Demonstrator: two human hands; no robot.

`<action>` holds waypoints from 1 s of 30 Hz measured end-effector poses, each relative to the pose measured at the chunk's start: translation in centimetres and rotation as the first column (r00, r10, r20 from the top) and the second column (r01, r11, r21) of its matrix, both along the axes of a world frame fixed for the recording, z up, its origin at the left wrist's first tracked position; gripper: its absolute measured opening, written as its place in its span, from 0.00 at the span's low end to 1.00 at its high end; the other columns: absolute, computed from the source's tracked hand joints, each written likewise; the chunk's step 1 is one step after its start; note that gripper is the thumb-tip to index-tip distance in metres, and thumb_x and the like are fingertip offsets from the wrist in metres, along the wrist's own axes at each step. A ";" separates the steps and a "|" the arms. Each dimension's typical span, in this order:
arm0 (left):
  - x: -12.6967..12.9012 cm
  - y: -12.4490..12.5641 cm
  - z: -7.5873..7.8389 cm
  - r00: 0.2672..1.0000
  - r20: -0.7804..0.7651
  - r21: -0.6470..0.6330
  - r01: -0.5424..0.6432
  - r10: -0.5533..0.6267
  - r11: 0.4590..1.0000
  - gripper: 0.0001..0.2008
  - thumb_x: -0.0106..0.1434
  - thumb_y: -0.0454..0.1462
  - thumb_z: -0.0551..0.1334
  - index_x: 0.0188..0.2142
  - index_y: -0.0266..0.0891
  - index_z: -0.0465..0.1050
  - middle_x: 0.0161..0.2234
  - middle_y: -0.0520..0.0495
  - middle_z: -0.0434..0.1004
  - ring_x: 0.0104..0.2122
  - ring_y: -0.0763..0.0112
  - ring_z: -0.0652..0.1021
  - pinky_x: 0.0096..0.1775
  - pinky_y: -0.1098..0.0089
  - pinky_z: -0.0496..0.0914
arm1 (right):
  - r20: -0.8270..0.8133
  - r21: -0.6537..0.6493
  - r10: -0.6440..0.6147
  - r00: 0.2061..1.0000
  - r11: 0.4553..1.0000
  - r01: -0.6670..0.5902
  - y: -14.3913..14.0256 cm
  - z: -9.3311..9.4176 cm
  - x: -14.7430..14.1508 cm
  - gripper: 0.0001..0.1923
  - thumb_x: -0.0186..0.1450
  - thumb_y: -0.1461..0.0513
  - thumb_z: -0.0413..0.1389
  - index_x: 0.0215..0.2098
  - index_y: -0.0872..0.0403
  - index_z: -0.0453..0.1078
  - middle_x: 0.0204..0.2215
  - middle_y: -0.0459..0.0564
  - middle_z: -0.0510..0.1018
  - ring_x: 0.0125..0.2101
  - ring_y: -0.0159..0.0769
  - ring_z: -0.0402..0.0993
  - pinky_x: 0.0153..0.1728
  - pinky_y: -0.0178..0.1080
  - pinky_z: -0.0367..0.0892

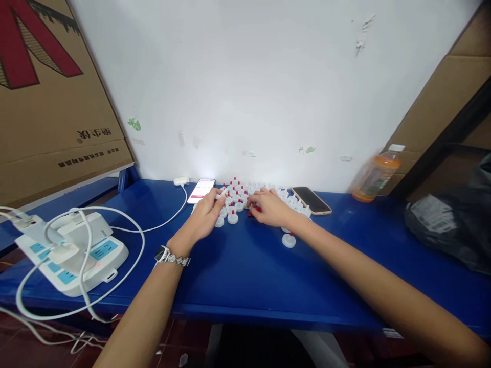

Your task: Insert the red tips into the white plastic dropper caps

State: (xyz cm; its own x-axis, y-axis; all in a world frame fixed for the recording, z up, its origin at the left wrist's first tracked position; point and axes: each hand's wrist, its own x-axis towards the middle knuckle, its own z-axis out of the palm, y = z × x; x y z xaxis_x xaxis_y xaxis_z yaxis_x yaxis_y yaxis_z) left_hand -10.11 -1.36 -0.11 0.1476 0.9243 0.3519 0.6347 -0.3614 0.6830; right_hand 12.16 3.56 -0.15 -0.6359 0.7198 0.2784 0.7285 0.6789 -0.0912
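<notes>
On the blue table, my left hand [207, 210] pinches a white nozzle cap, held at the left edge of a cluster of white caps with red tips [232, 217]. My right hand [268, 207] is to the right of that cluster, its fingers curled down onto small red caps [251, 212] that the fingers partly cover. Beyond and beside the right hand lie several plain white nozzle caps [295, 203] without red tips. One red-tipped white cap [289, 240] stands apart, nearer the table's front, below my right wrist.
A lit phone [201, 190] on a white cable lies left of the caps, and a dark phone [311, 200] lies right. An orange drink bottle [378, 174] stands against the wall. A power strip [72, 255] with looping cables occupies the left; a black plastic bag [452, 220] the right.
</notes>
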 end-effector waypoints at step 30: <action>7.7 -2.5 -2.7 0.824 -0.564 0.318 0.148 0.061 0.937 0.17 0.75 0.41 0.43 0.48 0.33 0.65 0.42 0.38 0.73 0.43 0.56 0.72 0.47 0.55 0.67 | -0.855 -0.346 -0.236 0.463 0.923 -0.169 -2.8 -1.7 1.2 0.15 0.61 0.51 0.62 0.33 0.56 0.75 0.27 0.50 0.80 0.28 0.36 0.76 0.32 0.38 0.69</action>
